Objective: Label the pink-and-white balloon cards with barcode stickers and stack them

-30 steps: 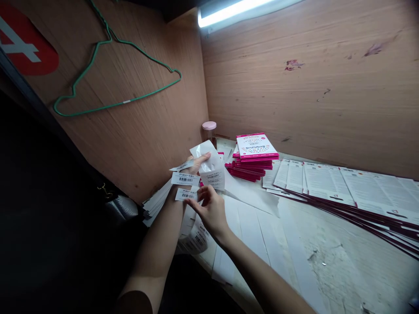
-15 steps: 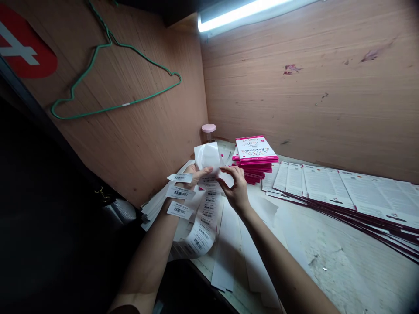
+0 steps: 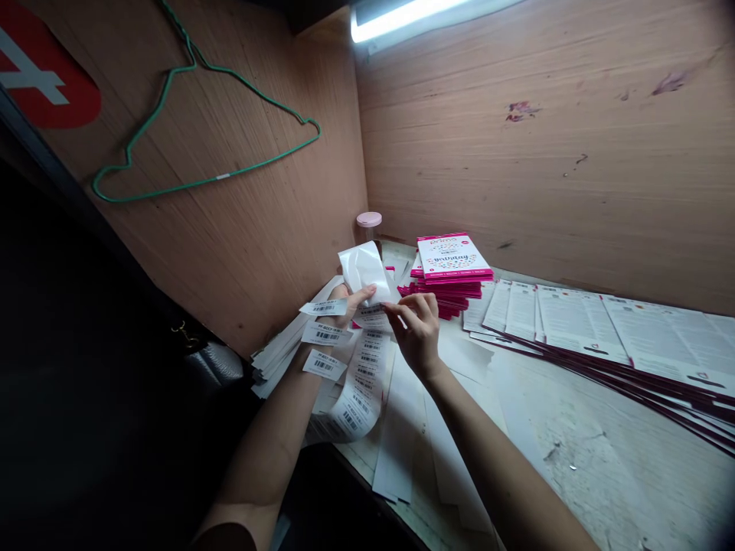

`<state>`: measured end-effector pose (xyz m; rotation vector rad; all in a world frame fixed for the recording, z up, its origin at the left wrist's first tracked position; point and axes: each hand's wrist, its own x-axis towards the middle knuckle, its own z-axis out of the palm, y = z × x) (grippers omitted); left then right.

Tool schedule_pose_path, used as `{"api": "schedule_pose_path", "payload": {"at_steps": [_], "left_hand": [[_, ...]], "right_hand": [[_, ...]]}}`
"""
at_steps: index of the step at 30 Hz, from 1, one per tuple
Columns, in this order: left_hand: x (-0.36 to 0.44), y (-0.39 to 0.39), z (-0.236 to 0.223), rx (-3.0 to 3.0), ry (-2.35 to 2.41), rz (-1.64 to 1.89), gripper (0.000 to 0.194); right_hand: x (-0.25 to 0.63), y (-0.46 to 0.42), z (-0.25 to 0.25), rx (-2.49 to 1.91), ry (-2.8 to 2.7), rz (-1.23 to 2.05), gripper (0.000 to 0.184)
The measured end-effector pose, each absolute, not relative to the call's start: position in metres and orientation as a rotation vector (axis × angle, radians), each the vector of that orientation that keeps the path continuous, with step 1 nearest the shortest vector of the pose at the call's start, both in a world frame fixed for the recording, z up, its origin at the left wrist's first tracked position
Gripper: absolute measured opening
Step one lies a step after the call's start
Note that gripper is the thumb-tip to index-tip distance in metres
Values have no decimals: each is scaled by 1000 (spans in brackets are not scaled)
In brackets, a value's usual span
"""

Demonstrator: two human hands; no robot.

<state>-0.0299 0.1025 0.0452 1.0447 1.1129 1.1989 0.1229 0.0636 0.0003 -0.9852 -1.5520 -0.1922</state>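
Note:
My left hand [image 3: 351, 299] grips a long white strip of barcode labels [image 3: 360, 367] that curls up above the fingers and hangs down toward the table edge. Three peeled barcode stickers [image 3: 322, 334] cling to my left wrist and forearm. My right hand [image 3: 417, 325] is closed in a pinch at the strip just below my left thumb, fingertips on a label. A stack of pink booklets [image 3: 451, 264] lies just behind both hands.
White printed cards with pink edges [image 3: 602, 329] lie fanned along the back wall to the right. A pink-lidded jar [image 3: 368, 223] stands in the corner. Blank white strips [image 3: 402, 428] litter the worn table. A green wire hanger [image 3: 195, 130] hangs on the left wall.
One second ago my right hand was low by my left wrist at a sticker; it has risen to the label strip and now pinches it just below my left thumb.

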Motion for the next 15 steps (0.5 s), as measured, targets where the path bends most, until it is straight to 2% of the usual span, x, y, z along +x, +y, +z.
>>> {"api": "schedule_pose_path", "payload": {"at_steps": [3,5,8,10,12,15], "left_hand": [[-29,107,47,1016,1109,1215,32],[-29,113,48,991,1113,1250,33],[-28,126,49,958,1121,1281,36],[-28,133,48,945,1136,1282,37],[-28,137,46,940,1146,1280,38],[-28,138,42,945,1142,1262,38]], "right_hand": [[123,49,-2,-875,-1616,-157,12],[116,27,-4,-783,-1583,-6,10],[89,-10,-7,-765,-1288,514,6],[63,-27,-9,-762,-1048,1011,14],[37,-33,-13,-751,-905,1372,25],[15,-34,-21,-884,-932,1401,31]]}}
